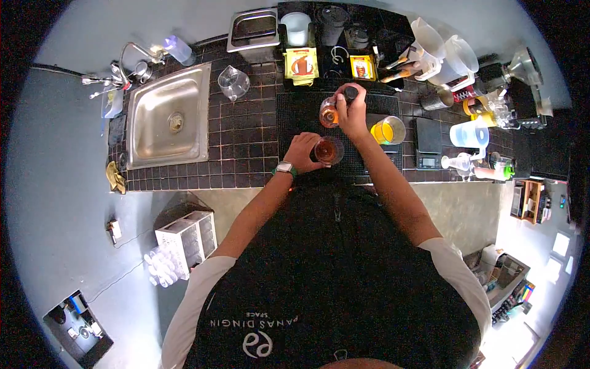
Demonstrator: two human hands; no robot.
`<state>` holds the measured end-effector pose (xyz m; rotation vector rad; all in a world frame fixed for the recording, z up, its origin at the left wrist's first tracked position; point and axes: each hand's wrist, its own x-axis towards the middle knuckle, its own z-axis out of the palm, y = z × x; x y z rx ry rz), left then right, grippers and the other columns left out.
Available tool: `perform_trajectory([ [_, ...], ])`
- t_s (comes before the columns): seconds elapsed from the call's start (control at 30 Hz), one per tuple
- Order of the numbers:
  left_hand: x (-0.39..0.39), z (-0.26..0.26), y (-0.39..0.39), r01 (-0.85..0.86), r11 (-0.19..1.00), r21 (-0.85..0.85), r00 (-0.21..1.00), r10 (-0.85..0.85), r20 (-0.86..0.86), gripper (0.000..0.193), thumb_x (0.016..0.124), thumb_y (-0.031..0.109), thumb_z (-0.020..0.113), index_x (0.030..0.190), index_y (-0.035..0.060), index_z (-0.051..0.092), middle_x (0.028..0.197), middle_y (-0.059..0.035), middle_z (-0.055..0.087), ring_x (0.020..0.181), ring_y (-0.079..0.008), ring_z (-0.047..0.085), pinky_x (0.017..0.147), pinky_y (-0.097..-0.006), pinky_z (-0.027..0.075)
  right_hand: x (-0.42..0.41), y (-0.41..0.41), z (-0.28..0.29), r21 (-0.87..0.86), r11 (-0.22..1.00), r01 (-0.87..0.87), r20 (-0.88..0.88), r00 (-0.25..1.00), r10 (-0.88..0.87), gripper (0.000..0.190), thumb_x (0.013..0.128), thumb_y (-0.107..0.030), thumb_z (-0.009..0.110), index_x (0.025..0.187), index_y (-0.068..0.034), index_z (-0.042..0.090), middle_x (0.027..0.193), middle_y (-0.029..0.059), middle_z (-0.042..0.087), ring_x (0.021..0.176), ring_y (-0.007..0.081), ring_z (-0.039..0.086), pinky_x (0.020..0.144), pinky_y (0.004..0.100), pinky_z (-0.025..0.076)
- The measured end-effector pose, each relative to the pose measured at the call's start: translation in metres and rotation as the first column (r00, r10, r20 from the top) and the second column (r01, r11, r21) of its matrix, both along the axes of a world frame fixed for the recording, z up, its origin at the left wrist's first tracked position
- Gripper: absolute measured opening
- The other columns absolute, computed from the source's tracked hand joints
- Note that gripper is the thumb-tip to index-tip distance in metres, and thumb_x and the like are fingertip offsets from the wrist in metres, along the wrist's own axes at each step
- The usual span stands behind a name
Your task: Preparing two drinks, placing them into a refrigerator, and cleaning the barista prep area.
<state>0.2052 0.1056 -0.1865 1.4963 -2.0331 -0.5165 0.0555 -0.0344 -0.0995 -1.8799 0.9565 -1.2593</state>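
My left hand (302, 152), with a watch at its wrist, closes around the side of a clear glass (329, 151) holding reddish-brown liquid. Just beyond it, my right hand (352, 106) grips the dark handle of a glass server (329, 113) with amber liquid inside. Both vessels are over a black ribbed bar mat (295, 108). To the right of the server, a glass of yellow liquid (388, 130) appears tilted in this wide view. Whether the server touches the mat cannot be told.
A steel sink (205, 115) lies left, with an empty glass jug (233, 83) beside it. A black digital scale (428, 143) sits right. Plastic pitchers (461, 60), a blue-tinted measuring jug (468, 133) and a grinder (525, 69) crowd the right side. Yellow packets (301, 66) stand at the back.
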Motion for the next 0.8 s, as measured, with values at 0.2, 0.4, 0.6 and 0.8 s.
perform_trajectory([
  [0.2, 0.000, -0.004, 0.000, -0.005, 1.000, 0.012, 1.000, 0.005, -0.002, 0.083, 0.062, 0.054, 0.087, 0.124, 0.0061, 0.057, 0.128, -0.0116, 0.058, 0.124, -0.0318, 0.051, 0.105, -0.0461, 0.039, 0.003, 0.002, 0.004, 0.025, 0.999, -0.029, 0.039, 0.999, 0.028, 0.026, 0.098, -0.003, 0.054, 0.118, -0.002, 0.039, 0.095, 0.0119, 0.060, 0.080, 0.0202, 0.063, 0.073, 0.0341, 0.054],
  [0.4, 0.000, -0.003, 0.000, -0.005, 1.000, 0.001, 0.999, 0.005, -0.037, 0.083, 0.062, 0.053, 0.087, 0.123, 0.0059, 0.057, 0.128, -0.0119, 0.058, 0.123, -0.0324, 0.052, 0.105, -0.0467, 0.039, 0.003, 0.001, 0.000, -0.038, 0.999, 0.010, -0.021, 1.000, -0.011, 0.027, 0.098, -0.002, 0.054, 0.120, -0.001, 0.039, 0.094, 0.0122, 0.061, 0.080, 0.0205, 0.064, 0.072, 0.0343, 0.054],
  [0.6, 0.001, -0.004, -0.001, 0.003, 1.000, 0.021, 0.999, -0.002, -0.041, 0.085, 0.062, 0.056, 0.087, 0.124, 0.0059, 0.057, 0.129, -0.0123, 0.058, 0.125, -0.0326, 0.051, 0.106, -0.0469, 0.038, 0.002, 0.001, -0.005, -0.015, 1.000, -0.001, 0.021, 1.000, 0.002, 0.037, 0.097, -0.013, 0.061, 0.125, -0.002, 0.039, 0.092, 0.0151, 0.065, 0.080, 0.0267, 0.067, 0.074, 0.0387, 0.054],
  [0.8, 0.001, -0.011, -0.003, 0.001, 1.000, -0.004, 1.000, -0.001, -0.024, 0.086, 0.059, 0.057, 0.086, 0.125, 0.0082, 0.060, 0.129, -0.0143, 0.059, 0.121, -0.0357, 0.053, 0.104, -0.0481, 0.041, -0.001, 0.000, -0.012, 0.037, 0.999, 0.007, 0.045, 0.999, -0.009, 0.038, 0.096, -0.013, 0.062, 0.125, -0.001, 0.040, 0.097, 0.0167, 0.064, 0.084, 0.0279, 0.067, 0.078, 0.0399, 0.054],
])
